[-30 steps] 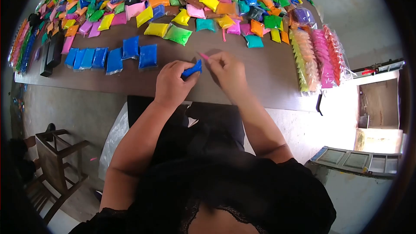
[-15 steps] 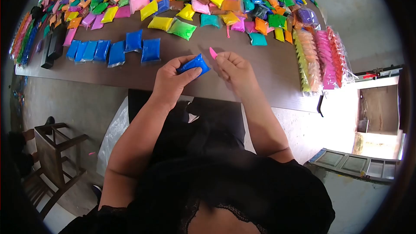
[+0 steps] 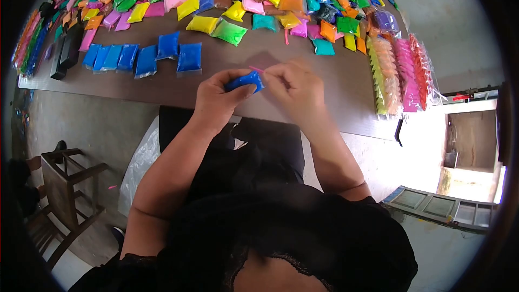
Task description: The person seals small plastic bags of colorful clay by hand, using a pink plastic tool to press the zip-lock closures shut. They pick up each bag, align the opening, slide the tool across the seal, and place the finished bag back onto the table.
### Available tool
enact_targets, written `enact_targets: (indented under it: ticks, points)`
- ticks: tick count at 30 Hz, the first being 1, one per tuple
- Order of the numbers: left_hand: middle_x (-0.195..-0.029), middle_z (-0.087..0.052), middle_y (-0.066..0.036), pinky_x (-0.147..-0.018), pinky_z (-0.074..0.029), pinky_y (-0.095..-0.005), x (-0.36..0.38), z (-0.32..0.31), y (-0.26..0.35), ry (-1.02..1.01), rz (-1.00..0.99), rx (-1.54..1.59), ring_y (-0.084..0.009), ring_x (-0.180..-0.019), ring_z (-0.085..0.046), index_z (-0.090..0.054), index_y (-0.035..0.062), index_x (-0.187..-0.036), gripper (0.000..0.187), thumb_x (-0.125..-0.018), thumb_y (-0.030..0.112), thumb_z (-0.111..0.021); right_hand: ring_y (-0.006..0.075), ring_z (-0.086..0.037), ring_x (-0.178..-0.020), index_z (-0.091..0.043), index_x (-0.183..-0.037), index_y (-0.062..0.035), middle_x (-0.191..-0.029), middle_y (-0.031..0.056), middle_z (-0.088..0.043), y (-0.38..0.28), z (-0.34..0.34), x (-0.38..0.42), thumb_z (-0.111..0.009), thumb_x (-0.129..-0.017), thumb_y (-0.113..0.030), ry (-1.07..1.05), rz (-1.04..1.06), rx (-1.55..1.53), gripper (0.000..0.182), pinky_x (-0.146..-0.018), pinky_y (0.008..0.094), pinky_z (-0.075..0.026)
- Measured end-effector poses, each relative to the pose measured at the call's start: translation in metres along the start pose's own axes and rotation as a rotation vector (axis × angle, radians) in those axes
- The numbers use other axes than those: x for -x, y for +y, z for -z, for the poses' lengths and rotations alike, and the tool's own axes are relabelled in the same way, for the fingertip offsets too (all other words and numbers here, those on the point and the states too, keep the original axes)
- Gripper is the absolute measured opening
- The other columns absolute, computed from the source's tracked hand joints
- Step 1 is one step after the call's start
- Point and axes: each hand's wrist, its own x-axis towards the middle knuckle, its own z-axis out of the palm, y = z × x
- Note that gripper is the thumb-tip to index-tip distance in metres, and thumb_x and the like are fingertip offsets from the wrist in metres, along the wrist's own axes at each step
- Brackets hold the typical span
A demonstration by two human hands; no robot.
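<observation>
My left hand [image 3: 219, 97] is closed around a blue packet [image 3: 244, 81], its thumb lying across the front. Just to the right, my right hand [image 3: 294, 86] pinches a thin pink tool [image 3: 256, 68], whose tip reaches the packet's upper right edge. Whether the tip pierces the wrapping cannot be made out. Both hands are above the near part of the brown table [image 3: 335, 97]. To their left, several blue packets [image 3: 146, 61] lie in a row.
Many coloured packets [image 3: 230, 32] are heaped along the table's far side. Strips of bagged pieces [image 3: 406, 75] lie at the right edge. Black boxes [image 3: 70, 48] stand at the left. A wooden chair [image 3: 62, 189] is on the floor at lower left.
My right hand has turned and moved toward the left hand, bringing the pink tool from beside the blue packet to its upper edge. The left hand still holds the packet.
</observation>
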Motion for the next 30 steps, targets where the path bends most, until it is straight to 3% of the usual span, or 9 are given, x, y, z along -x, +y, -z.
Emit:
enact_targets:
  ticks: [5,8,11,13,16,23,25,29,30]
  points:
    - [-0.089,-0.066,0.0,-0.071,-0.048,-0.021,-0.001,-0.001,0.002,0.034,-0.108,-0.348,-0.005,-0.079,-0.057,-0.07,0.0017,-0.104,0.023,-0.082,0.005,-0.074,0.0274,-0.063,-0.072,-0.068,-0.083,-0.0085,-0.078,0.009,-0.064,0.01,0.0,-0.002,-0.068,-0.083,-0.017,-0.001,-0.025,0.059,0.008,-0.063,0.0369,-0.049]
    - [-0.097,-0.066,-0.003,-0.079,-0.05,-0.022,-0.006,0.005,-0.003,-0.047,-0.025,-0.237,-0.0081,-0.085,-0.061,-0.067,-0.0008,-0.11,0.029,-0.082,0.003,-0.075,0.0293,-0.063,-0.073,-0.068,-0.085,-0.0081,-0.078,0.0105,-0.063,0.004,0.001,0.0,-0.069,-0.081,-0.015,-0.044,0.043,-0.069,0.008,-0.062,0.0359,-0.049]
    - [-0.096,-0.066,-0.003,-0.077,-0.05,-0.0224,-0.001,-0.005,0.006,-0.046,-0.016,-0.302,-0.0074,-0.085,-0.06,-0.067,-0.0008,-0.111,0.03,-0.082,0.004,-0.075,0.0208,-0.063,-0.069,-0.068,-0.087,-0.0045,-0.075,0.0076,-0.064,0.016,-0.004,0.001,-0.071,-0.082,-0.011,-0.044,-0.085,-0.016,0.009,-0.062,0.031,-0.048]
    - [-0.095,-0.066,-0.002,-0.076,-0.05,-0.0221,0.0,-0.008,0.011,-0.059,0.006,-0.23,-0.0072,-0.085,-0.06,-0.067,-0.0003,-0.111,0.03,-0.083,0.004,-0.075,0.0089,-0.058,-0.071,-0.068,-0.086,-0.0012,-0.075,0.001,-0.063,0.018,0.001,-0.003,-0.073,-0.084,-0.01,-0.078,-0.454,-0.471,0.011,-0.063,0.0253,-0.046]
    - [-0.094,-0.066,-0.002,-0.075,-0.05,-0.0216,0.0,-0.011,0.015,-0.084,0.0,-0.259,-0.0064,-0.084,-0.06,-0.068,0.0009,-0.111,0.029,-0.083,0.005,-0.075,0.0027,-0.051,-0.072,-0.068,-0.088,-0.0003,-0.076,-0.0035,-0.061,0.007,0.01,-0.004,-0.074,-0.085,-0.011,-0.263,-0.516,-0.691,0.013,-0.063,0.0215,-0.043]
    - [-0.094,-0.067,-0.001,-0.073,-0.049,-0.0205,0.006,-0.011,0.014,-0.098,-0.188,-0.522,-0.0037,-0.082,-0.058,-0.069,0.0035,-0.111,0.03,-0.082,0.007,-0.075,0.0037,-0.052,-0.07,-0.068,-0.093,0.0003,-0.074,-0.0022,-0.06,0.009,0.01,0.002,-0.072,-0.088,-0.017,-0.321,-0.591,-0.618,0.018,-0.06,0.0218,-0.042]
    - [-0.095,-0.066,-0.001,-0.073,-0.049,-0.0207,0.003,-0.011,0.017,-0.101,-0.189,-0.532,-0.0043,-0.082,-0.058,-0.067,0.0039,-0.115,0.034,-0.082,0.006,-0.075,0.0032,-0.051,-0.065,-0.068,-0.092,0.0009,-0.073,-0.0022,-0.06,0.012,0.012,0.0,-0.07,-0.09,-0.018,-0.345,-0.737,-0.813,0.019,-0.055,0.0213,-0.04]
    - [-0.102,-0.066,-0.003,-0.074,-0.05,-0.0213,0.003,-0.009,0.011,-0.095,-0.206,-0.446,-0.0061,-0.087,-0.059,-0.058,0.0068,-0.128,0.05,-0.081,0.004,-0.075,0.0018,-0.047,-0.058,-0.068,-0.092,0.0004,-0.07,-0.0034,-0.058,0.004,0.001,0.004,-0.069,-0.091,-0.018,-0.155,-0.734,-0.952,0.018,-0.049,0.0206,-0.035]
    - [-0.102,-0.066,-0.003,-0.074,-0.05,-0.0213,0.004,-0.01,0.015,-0.094,-0.205,-0.444,-0.0061,-0.087,-0.059,-0.058,0.0068,-0.128,0.05,-0.081,0.004,-0.075,0.0011,-0.044,-0.056,-0.068,-0.092,0.0,-0.068,-0.0043,-0.056,0.006,-0.007,0.007,-0.069,-0.091,-0.019,-0.148,-0.588,-0.905,0.019,-0.047,0.0204,-0.032]
